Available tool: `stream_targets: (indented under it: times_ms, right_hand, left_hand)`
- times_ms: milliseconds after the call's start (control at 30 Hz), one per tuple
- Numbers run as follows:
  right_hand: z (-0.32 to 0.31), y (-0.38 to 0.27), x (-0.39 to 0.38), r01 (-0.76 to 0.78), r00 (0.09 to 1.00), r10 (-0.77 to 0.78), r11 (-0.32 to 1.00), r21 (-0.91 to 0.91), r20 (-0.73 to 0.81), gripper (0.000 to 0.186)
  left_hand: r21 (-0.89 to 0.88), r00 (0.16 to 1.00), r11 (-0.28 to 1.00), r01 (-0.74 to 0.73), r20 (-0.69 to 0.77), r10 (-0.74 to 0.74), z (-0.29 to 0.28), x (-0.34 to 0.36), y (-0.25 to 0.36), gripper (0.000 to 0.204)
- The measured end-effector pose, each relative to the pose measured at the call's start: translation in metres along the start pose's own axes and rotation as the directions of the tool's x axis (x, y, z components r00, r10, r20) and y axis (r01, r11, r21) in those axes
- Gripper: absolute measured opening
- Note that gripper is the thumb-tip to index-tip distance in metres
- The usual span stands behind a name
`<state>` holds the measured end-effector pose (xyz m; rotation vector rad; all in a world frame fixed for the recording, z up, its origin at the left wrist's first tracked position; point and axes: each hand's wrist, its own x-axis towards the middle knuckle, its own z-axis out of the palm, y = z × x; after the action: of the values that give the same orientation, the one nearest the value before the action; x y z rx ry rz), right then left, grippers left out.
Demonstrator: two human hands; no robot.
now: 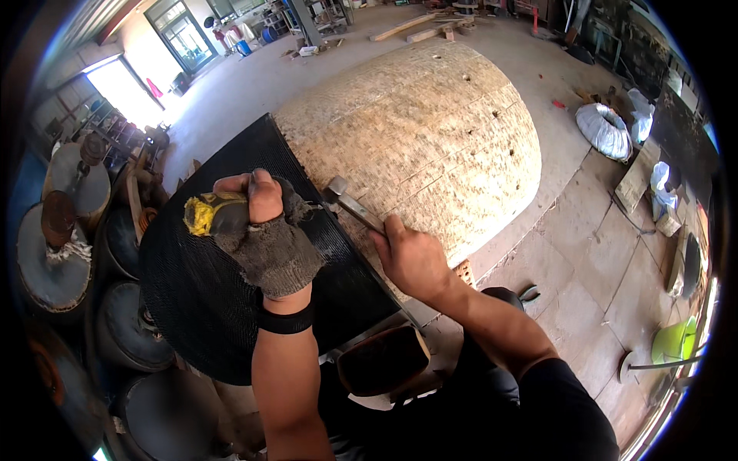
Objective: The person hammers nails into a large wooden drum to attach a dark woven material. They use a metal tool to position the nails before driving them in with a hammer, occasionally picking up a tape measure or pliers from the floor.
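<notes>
In a grey knitted glove with bare fingertips, my left hand (273, 238) is closed round a dark, thick object with a frayed yellow end (201, 216); its kind does not show. It is over a black finely ribbed sheet (207, 323) lying on the left part of a large curved body. My bare right hand (411, 253) grips a short metal tool (360, 210) with a wider, squared end. That end is at the seam where the black sheet meets the mottled tan drum-like surface (415, 138). Whether it touches the surface, I cannot tell.
Several grey round drums or rollers (142, 326) crowd the left side. A dark-topped stool (384, 361) is close to my legs. On the tiled floor at right are pliers (530, 293), a white wrapped ring (603, 132) and a green bucket (675, 339). Planks (403, 28) lie at the back.
</notes>
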<state>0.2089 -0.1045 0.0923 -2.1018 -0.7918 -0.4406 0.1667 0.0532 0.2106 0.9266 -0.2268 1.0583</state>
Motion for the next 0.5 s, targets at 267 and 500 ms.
stream_targets:
  times_ms: [267, 500]
  right_hand:
    - [0.013, 0.003, -0.061, -0.248, 0.968, 0.245, 0.91, 0.331, 0.054, 0.04]
    - [0.037, 0.012, -0.085, -0.198, 0.975, 0.22, 0.92, 0.339, -0.028, 0.039]
  left_hand:
    - [0.247, 0.989, 0.957, -0.15, 0.029, 0.147, 0.009, 0.001, -0.012, 0.019]
    - [0.322, 0.989, 0.936, -0.14, -0.005, 0.149, 0.032, -0.005, -0.015, 0.019]
